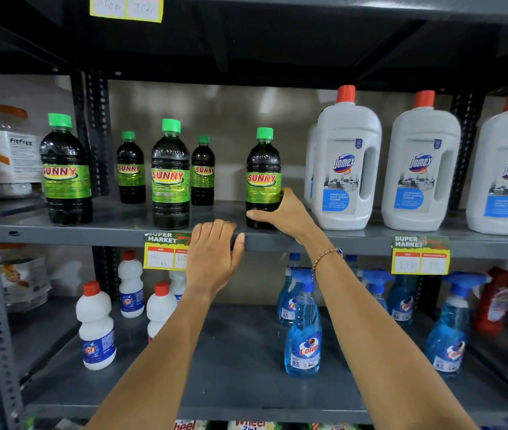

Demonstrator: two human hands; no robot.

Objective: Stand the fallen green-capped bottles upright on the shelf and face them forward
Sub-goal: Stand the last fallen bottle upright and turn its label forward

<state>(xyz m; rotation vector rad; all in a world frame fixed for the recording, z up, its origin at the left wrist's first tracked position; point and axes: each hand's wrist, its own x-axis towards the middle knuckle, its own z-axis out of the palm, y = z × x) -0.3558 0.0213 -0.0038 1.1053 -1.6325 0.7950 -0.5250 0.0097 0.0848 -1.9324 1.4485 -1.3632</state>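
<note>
Right hand [286, 212] is wrapping the lower body of the rightmost dark plastic bottle with green cap and green "SUNNY" label [263, 178]; grip is closed around it, thumb across the front near the base, fingers going round the far side. The bottle is standing near the front edge of the grey metal middle shelf [91, 234], long axis vertical, label facing forward, just left of the white red-capped Domex jugs [344, 169].

Left hand [213, 259] is resting palm-down on the shelf's front lip, fingers curled over it, holding nothing, left of and below the bottle. Right hand is the one at the bottle; forearm is reaching up and forward, wrist slightly bent.

Four other green-capped bottles [170, 175] are standing upright to the left; none seen lying down. Judgement: task is nearly complete.
</note>
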